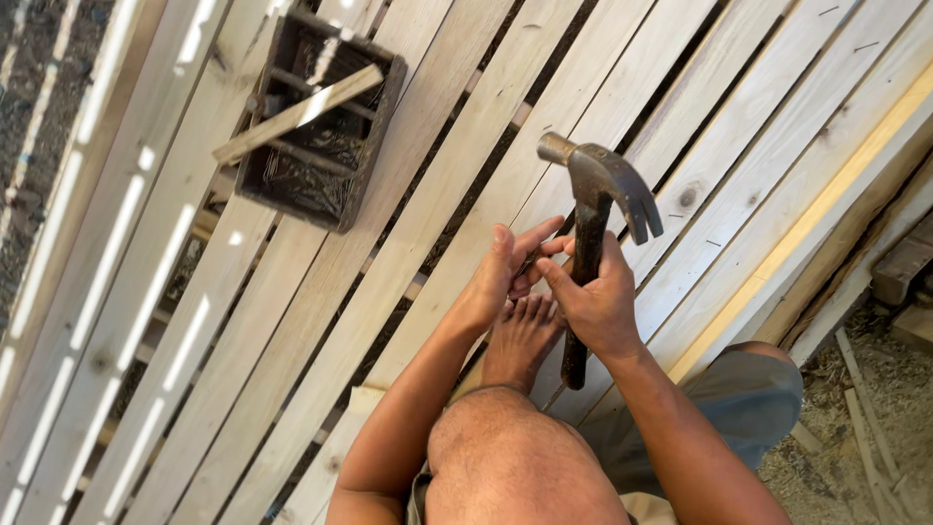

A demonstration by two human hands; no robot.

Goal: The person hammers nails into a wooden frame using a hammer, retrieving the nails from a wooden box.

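Head view | right hand [595, 303] grips claw hammer [595, 228] | dark crate [321, 122]

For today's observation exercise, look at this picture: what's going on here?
A person crouches on a platform of pale wooden slats, one bare foot on the boards. The right hand grips a claw hammer by its handle, head up. The left hand meets it, fingertips pinching something too small to identify. A dark wooden box with a stick across it sits nearby.
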